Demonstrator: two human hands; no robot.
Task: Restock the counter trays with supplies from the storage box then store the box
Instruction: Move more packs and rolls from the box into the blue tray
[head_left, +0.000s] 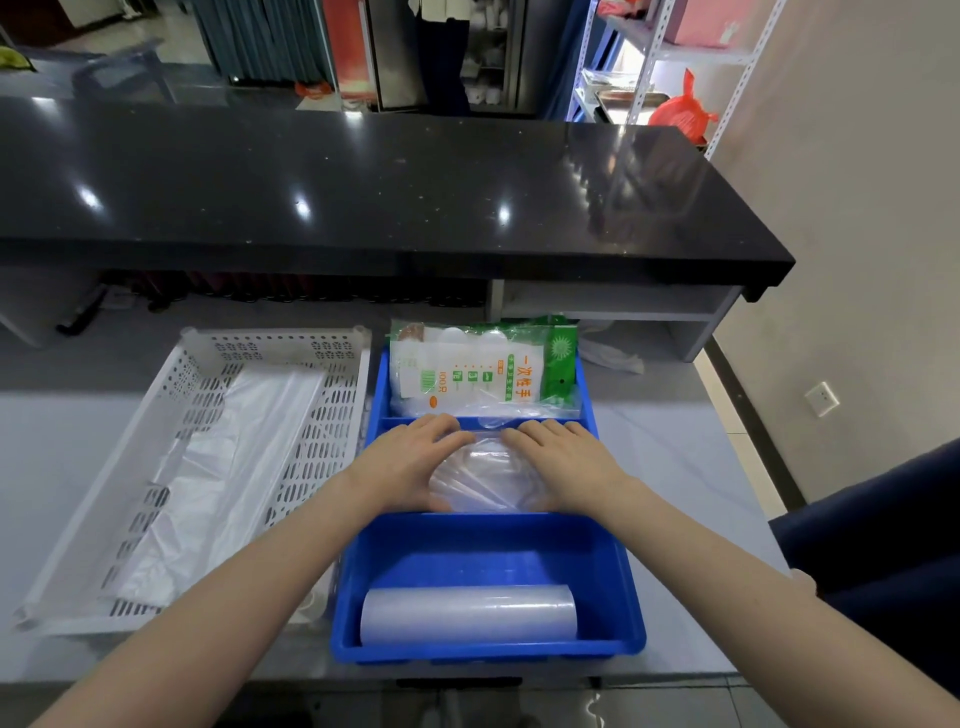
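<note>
A blue tray (623, 582) with three compartments sits on the grey counter in front of me. Its far compartment holds packets of disposable gloves (467, 371) with green and orange print. In the middle compartment lies a pile of clear plastic bags (485, 480). My left hand (410, 462) and my right hand (563, 462) rest flat on that pile, one on each side, fingers spread. A roll of clear plastic film (467, 613) lies in the near compartment. To the left stands a white perforated basket (317, 415) with white plastic bags (228, 467) inside.
A black stone counter top (363, 192) runs across behind the work surface, with an open shelf (613, 306) under it at the right. A loose white bag (613, 356) lies behind the blue tray. A dark blue chair (883, 530) is at the right edge.
</note>
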